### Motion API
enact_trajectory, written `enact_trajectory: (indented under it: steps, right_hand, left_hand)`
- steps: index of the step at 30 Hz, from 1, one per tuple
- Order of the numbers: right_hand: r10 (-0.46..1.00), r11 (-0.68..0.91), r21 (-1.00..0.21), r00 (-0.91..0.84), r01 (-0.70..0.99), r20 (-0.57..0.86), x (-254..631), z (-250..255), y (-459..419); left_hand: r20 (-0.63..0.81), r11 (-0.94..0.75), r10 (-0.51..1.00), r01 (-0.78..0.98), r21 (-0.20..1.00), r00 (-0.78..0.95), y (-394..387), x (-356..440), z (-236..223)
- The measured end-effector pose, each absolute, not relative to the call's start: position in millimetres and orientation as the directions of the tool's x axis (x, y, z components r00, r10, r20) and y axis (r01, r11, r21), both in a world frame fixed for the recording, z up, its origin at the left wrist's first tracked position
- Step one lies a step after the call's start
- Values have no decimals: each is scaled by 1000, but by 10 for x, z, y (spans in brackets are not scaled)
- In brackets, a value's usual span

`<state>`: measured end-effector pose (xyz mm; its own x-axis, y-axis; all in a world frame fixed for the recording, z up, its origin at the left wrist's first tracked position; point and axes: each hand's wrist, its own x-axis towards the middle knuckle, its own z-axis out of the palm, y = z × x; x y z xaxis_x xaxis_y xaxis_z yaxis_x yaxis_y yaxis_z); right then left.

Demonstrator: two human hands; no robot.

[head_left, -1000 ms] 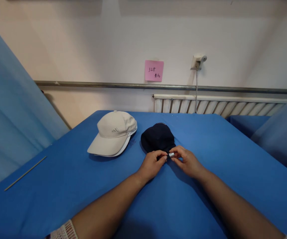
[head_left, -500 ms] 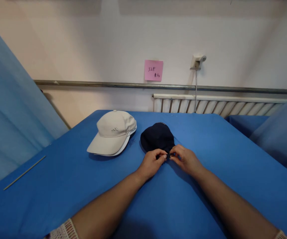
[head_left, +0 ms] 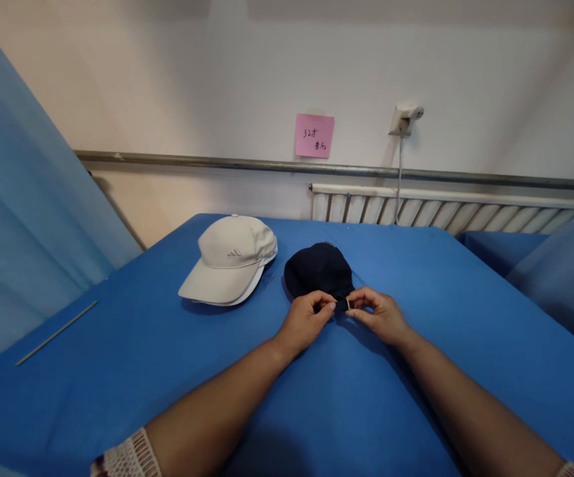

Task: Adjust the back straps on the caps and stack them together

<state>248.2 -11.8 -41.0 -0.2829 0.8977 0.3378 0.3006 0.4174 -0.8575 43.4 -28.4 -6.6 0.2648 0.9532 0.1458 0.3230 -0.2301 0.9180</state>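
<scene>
Pinching the dark cap [head_left: 318, 268] strap [head_left: 341, 307]
Your left hand [head_left: 304, 319] grips it closed-fingered, your right hand [head_left: 385, 319] its buckle [head_left: 348, 304]; the strap runs left-right between them, cap beyond.

On the table [head_left: 277, 371] before you, the stacked caps [head_left: 227, 255] lie left of the single cap [head_left: 317, 268], the stick [head_left: 57, 332] lies farther left, and the radiator [head_left: 431, 207] stands behind the table's far edge.
</scene>
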Motion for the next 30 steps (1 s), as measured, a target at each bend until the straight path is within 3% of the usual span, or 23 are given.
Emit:
enact_trajectory:
  steps: [6,14,30]
  right_hand:
    - [815,577,-701,-346,418,465,2469,-274,-178]
    - [760,650,-559,-445,515,473,2461,-188,-240]
    - [710,704,-510,-505,494,490,2422,-210,-248]
  left_hand:
    - [182,-281,946,392,876,270,-296,456,-80]
    - [199,-300,942,417,858,270,-314,457,-80]
    - [218,-333,935,486,808,280,-325,454,-84]
